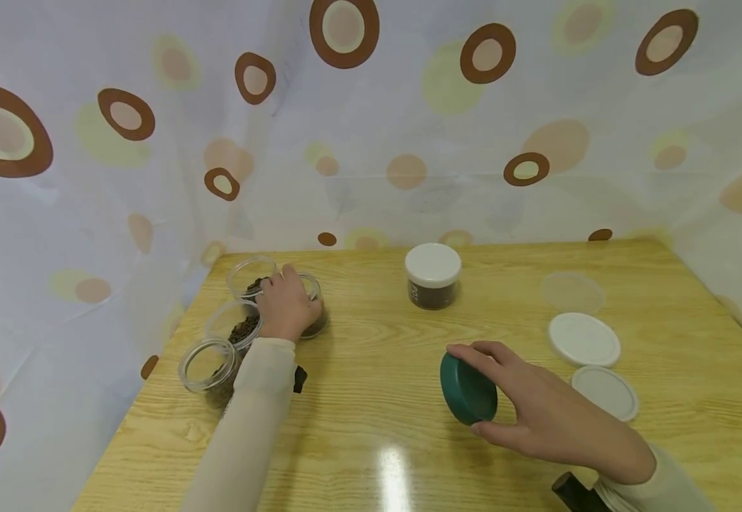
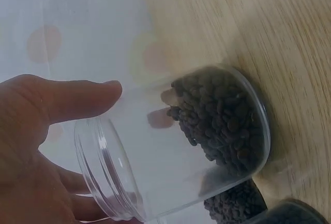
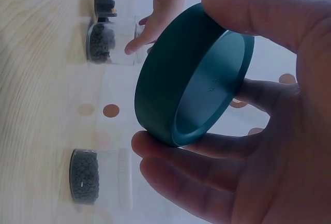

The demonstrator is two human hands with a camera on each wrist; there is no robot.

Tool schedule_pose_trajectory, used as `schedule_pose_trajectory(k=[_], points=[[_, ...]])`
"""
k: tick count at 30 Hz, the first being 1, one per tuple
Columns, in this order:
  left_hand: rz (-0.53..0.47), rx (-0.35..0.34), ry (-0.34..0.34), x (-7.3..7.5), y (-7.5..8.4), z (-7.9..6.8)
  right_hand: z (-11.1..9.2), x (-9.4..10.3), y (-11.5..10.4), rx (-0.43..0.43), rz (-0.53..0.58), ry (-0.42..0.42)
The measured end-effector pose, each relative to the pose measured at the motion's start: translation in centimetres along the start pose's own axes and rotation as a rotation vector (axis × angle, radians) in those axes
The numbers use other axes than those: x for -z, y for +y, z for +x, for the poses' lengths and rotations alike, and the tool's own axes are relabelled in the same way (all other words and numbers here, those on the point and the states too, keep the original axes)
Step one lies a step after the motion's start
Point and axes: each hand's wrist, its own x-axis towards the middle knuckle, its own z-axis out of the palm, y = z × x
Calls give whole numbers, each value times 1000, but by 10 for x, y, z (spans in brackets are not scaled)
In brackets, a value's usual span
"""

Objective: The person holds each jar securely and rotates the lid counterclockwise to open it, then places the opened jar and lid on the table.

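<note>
My left hand (image 1: 286, 306) grips a clear open-topped jar (image 2: 155, 151) by its upper part, thumb on one side and fingers on the other. Dark bean-like pieces (image 2: 222, 125) fill its lower part, and its base is on the table. My right hand (image 1: 537, 405) holds a round green lid (image 1: 468, 389) by the rim, tipped on edge above the table. In the right wrist view the hollow inside of the green lid (image 3: 214, 87) faces the palm. Beside the left hand stand several open clear jars, the nearest jar (image 1: 220, 377) partly behind the sleeve.
A jar with a white lid (image 1: 433, 267) and dark contents stands at the back middle. On the right lie a translucent disc (image 1: 573, 293), a white lid (image 1: 584, 339) and a smaller whitish lid (image 1: 604, 393). Patterned cloth (image 1: 371, 142) hangs behind the wooden table (image 1: 358, 398).
</note>
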Motion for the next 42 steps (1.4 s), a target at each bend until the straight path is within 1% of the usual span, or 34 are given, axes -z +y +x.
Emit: schedule_pose_trajectory(k=[3, 5, 11, 14, 16, 18, 21, 23, 26, 28, 30, 33, 37, 42], points=[[10, 15, -2, 1, -4, 1, 0, 1, 1, 1, -6, -16], [14, 14, 11, 0, -5, 1, 0, 2, 2, -2, -10, -26], [-5, -20, 98, -3, -7, -2, 0, 3, 4, -10, 6, -57], [15, -39, 147, -3, -6, -7, 1, 2, 7, -23, 21, -65], [20, -57, 167, -4, -5, -11, 2, 2, 12, -39, 20, -59], [7, -86, 176, -4, -3, -18, 4, 2, 18, -68, 12, -49], [-38, -161, 191, -4, 2, -30, 9, 3, 32, -120, -38, -19], [-75, -225, 205, -3, 6, -40, 13, 5, 43, -163, -65, -8], [-127, -345, 222, -1, 13, -57, 21, 9, 62, -216, -114, 1], [-167, -430, 215, -1, 17, -67, 27, 12, 76, -245, -148, -3], [-203, -503, 188, -2, 19, -77, 34, 14, 89, -273, -178, -8], [-241, -565, 124, -6, 22, -86, 45, 15, 108, -316, -189, -21], [-259, -585, 49, -13, 25, -92, 54, 14, 129, -381, -177, -39], [-287, -574, -25, -22, 25, -96, 58, 9, 149, -424, -225, -35]])
